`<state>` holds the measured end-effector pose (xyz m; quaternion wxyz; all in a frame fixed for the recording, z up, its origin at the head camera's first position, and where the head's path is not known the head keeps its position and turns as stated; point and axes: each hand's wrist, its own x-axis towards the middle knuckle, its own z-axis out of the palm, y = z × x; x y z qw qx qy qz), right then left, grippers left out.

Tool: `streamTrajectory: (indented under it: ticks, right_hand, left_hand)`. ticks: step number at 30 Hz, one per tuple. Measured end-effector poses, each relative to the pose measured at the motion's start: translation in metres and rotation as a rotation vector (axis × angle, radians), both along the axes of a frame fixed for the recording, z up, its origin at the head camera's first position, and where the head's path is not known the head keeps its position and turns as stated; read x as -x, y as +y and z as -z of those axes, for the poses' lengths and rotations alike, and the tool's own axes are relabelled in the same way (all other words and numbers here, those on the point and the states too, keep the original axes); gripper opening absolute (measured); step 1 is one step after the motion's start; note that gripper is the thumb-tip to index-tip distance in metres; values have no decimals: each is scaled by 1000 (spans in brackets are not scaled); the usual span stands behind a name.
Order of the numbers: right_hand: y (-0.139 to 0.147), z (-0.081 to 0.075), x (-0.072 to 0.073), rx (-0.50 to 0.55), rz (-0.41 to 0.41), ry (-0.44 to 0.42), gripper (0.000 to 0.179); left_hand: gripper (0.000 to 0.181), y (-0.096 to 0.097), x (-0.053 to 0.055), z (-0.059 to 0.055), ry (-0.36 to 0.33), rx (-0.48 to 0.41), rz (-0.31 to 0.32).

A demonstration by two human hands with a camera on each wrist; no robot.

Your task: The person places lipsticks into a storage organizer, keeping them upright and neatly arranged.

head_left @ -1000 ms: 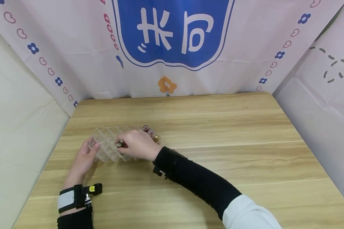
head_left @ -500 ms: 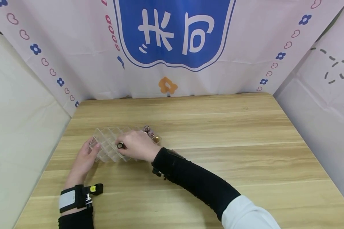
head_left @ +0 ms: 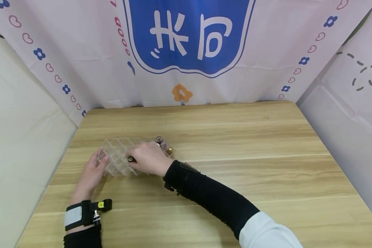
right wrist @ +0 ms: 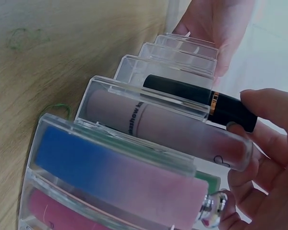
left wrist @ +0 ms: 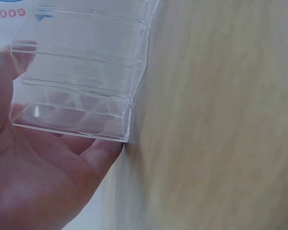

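A clear lipstick organizer (head_left: 117, 148) with diamond-shaped compartments stands on the left part of the table. My left hand (head_left: 93, 168) grips its left end, with the thumb at the near upper edge and fingers around the far side. In the right wrist view my right hand (right wrist: 273, 158) pinches the top of a black lipstick (right wrist: 177, 88) with a gold band. Its lower part is inside a compartment. Beside it stand a pale tube with a reddish end (right wrist: 168, 122), close to the curled fingers, and a blue-to-pink tube (right wrist: 110, 167) with a silver knob.
More cosmetic tubes (head_left: 164, 145) fill the organizer's right end, and a pink tube (right wrist: 62, 211) shows at its near edge. The wooden table (head_left: 235, 137) extends far to the right. A printed white cloth (head_left: 90, 69) hangs behind it.
The black lipstick appears slightly lower in the organizer, with my right hand still on it. My left hand keeps its hold. The whole head view has shifted a little.
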<state>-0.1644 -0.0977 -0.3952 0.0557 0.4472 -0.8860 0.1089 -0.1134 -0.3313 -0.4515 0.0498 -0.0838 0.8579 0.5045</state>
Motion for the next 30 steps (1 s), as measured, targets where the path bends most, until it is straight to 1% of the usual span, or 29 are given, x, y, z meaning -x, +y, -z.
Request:
streamTrajectory:
  ticks: [6,14,18,22,27,30]
  right_hand:
    - [-1,0,0,-17,7,17,23]
    - [-3,3,0,-35,13,11,24]
    - [-5,4,0,-33,5,16,23]
    - [-5,5,0,-31,7,23,23]
    - [-4,6,2,-22,29,13,23]
    - [-5,6,1,-18,27,14,21]
  left_hand:
    - [77,0,0,0,-4,-5,3]
    - [76,-1,2,2,-16,3,-8]
    - [76,-2,0,2,-27,10,-13]
    - [77,-1,-1,1,-34,20,-15]
    - [76,0,1,0,-35,21,-15]
    - [75,-2,1,1,-31,16,-19]
